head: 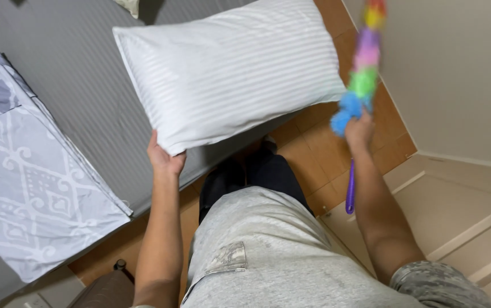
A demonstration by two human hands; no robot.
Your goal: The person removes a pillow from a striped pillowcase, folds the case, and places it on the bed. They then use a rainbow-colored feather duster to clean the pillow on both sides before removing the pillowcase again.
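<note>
Gripping the white striped pillow (228, 68) by its near corner, the left hand (164, 158) lifts it above the grey bed (80, 80). The right hand (359, 130), fingers closed round a rainbow duster (364, 68), should sweep gently while that corner pinch stays firm.

I have one view only, from the camera on the person's head, so no second view shares any of the scene. It looks steeply down along the torso toward the floor (320, 154). The bed (74, 74) fills the frame from 9 to 12 o'clock, and a wall (457, 74) rises at 2 o'clock. The camera sits close: both forearms enter from the bottom edge, at 7 and 5 o'clock, and reach up past mid-frame.
</note>
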